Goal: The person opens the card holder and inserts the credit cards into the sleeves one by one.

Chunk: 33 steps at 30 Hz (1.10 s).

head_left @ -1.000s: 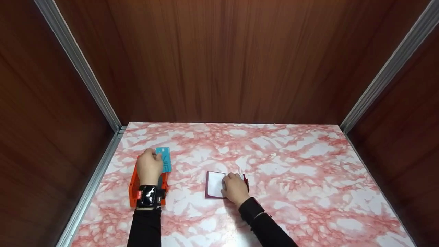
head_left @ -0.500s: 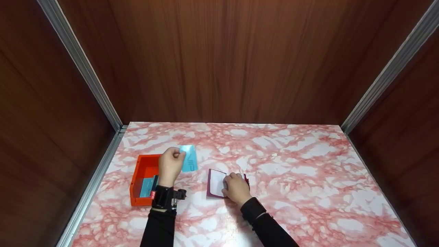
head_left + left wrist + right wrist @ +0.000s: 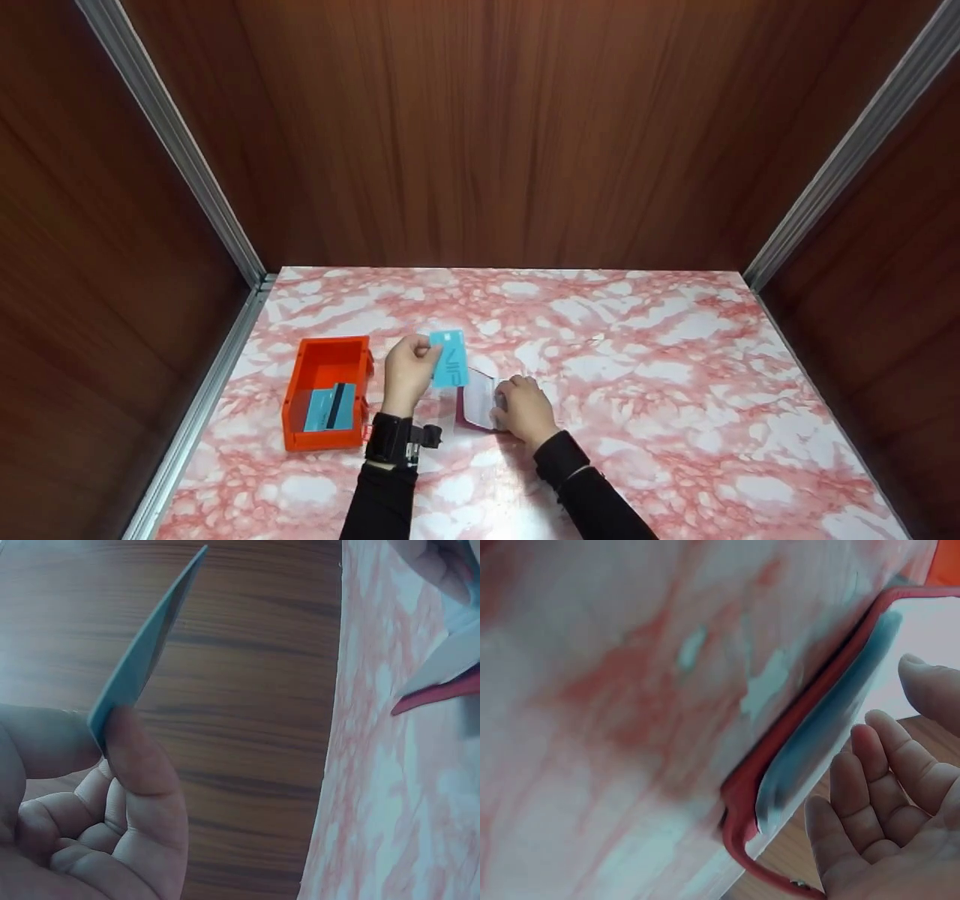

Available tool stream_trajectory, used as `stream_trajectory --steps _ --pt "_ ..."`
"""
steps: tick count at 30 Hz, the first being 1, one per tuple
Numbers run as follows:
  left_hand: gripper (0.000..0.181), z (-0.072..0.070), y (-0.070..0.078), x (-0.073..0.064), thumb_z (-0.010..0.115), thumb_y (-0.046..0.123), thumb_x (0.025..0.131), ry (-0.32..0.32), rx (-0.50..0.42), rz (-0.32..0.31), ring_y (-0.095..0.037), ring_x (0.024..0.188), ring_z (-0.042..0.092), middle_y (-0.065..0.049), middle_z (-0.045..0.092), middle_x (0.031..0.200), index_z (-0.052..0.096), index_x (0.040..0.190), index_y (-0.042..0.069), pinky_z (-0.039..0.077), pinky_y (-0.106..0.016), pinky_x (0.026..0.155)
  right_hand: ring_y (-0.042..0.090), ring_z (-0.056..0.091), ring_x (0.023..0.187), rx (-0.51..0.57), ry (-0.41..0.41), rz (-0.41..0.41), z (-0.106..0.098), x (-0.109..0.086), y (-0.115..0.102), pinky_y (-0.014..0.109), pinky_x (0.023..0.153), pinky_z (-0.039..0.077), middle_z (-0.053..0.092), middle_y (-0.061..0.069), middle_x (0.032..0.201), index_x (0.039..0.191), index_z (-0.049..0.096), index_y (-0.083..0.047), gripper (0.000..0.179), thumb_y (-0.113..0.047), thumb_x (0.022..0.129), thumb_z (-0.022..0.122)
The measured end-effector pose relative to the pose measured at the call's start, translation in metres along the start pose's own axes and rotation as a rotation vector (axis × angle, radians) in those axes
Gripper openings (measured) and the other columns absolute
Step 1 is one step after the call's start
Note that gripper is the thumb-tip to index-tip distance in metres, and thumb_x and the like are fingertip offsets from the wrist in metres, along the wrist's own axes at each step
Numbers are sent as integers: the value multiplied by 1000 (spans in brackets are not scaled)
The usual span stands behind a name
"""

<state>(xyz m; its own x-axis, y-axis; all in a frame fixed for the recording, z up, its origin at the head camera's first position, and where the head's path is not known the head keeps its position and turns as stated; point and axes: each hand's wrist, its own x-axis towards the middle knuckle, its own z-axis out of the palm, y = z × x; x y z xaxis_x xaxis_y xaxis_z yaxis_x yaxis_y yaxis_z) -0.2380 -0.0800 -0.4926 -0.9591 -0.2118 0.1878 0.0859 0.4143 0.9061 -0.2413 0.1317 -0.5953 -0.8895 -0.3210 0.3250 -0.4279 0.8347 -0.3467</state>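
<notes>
My left hand (image 3: 407, 375) pinches a light blue VIP card (image 3: 450, 360) between thumb and fingers, the card standing up above the table. In the left wrist view the card (image 3: 146, 652) appears nearly edge-on. Just right of it is a dark red card holder (image 3: 477, 405) with pale sleeves, spread open, its left cover tilted up. My right hand (image 3: 527, 409) holds its right side, covering most of that half. The right wrist view shows curled fingers (image 3: 885, 772) and a thumb at the white and clear sleeves, with the holder's red edge (image 3: 802, 720) beside them.
An orange bin (image 3: 322, 440) stands at the left of the pink marbled table (image 3: 675, 420). Blue cards (image 3: 321, 409), one with a dark stripe, lie in its front part. Wood-grain panels (image 3: 495, 135) with metal corner rails enclose the back and sides.
My left hand has carried the blue card from over the orange bin rightward to the card holder. The holder's left cover has tilted up, while my right hand has shifted slightly right.
</notes>
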Motion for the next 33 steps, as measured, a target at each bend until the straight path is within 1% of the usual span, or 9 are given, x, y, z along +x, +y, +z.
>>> stream_trajectory --steps 4,10,14,18,22,24,28,31,33 --pt "15 11 -3 -3 71 10 89 -19 -16 -16 -26 81 62 -12 67 89 67 97 -2 49 -44 81 29 58 82 67 27 5 -9 0 1 42 75 50 60 7 88 94 68 -4 24 -16 78 81" --pt "13 25 -4 -7 71 9 89 -44 -44 -36 -21 76 62 -10 67 87 68 96 -1 50 -41 79 24 59 78 166 89 31 -32 6 4 39 72 49 62 6 84 99 68 -2 16 -12 87 74" --pt "12 34 -5 -9 72 9 88 -54 -40 -20 -21 78 62 -9 67 85 68 94 -1 50 -41 78 22 60 77 223 148 65 -49 11 4 40 71 50 64 7 87 102 68 -2 12 -10 93 67" --pt "13 40 -4 -11 72 9 87 -63 -39 -19 -25 83 63 -10 67 87 68 94 -1 51 -42 81 23 62 80 269 185 97 -62 13 3 43 74 51 65 8 91 106 68 -2 13 -8 97 62" --pt "14 46 -2 -13 72 9 87 -66 -47 -42 -27 87 63 -11 68 89 68 96 -1 51 -44 83 22 65 81 328 185 118 -67 14 1 42 75 53 67 6 90 108 67 -2 15 -10 99 58" --pt "14 49 -1 -14 72 9 87 -69 -52 -48 -26 87 62 -10 67 90 68 95 -1 51 -43 83 20 66 78 367 181 121 -68 14 -1 40 72 53 67 5 88 109 67 -2 16 -11 100 58" --pt "11 54 0 -15 72 8 86 -78 -54 -35 -22 83 60 -8 65 88 64 88 2 50 -41 80 16 64 68 442 163 125 -68 15 -7 32 62 53 67 3 81 110 65 -1 18 -14 100 57" --pt "10 58 0 -15 73 6 86 -85 -68 -37 -20 80 59 -7 64 85 64 86 2 50 -39 77 21 65 64 513 136 139 -68 16 -11 29 56 52 66 6 77 112 63 1 21 -15 101 57" --pt "10 61 0 -15 73 6 85 -89 -71 -36 -19 80 60 -6 66 84 66 88 1 51 -38 76 24 65 61 555 118 155 -67 15 -13 27 52 52 65 6 75 112 62 2 21 -15 100 58"
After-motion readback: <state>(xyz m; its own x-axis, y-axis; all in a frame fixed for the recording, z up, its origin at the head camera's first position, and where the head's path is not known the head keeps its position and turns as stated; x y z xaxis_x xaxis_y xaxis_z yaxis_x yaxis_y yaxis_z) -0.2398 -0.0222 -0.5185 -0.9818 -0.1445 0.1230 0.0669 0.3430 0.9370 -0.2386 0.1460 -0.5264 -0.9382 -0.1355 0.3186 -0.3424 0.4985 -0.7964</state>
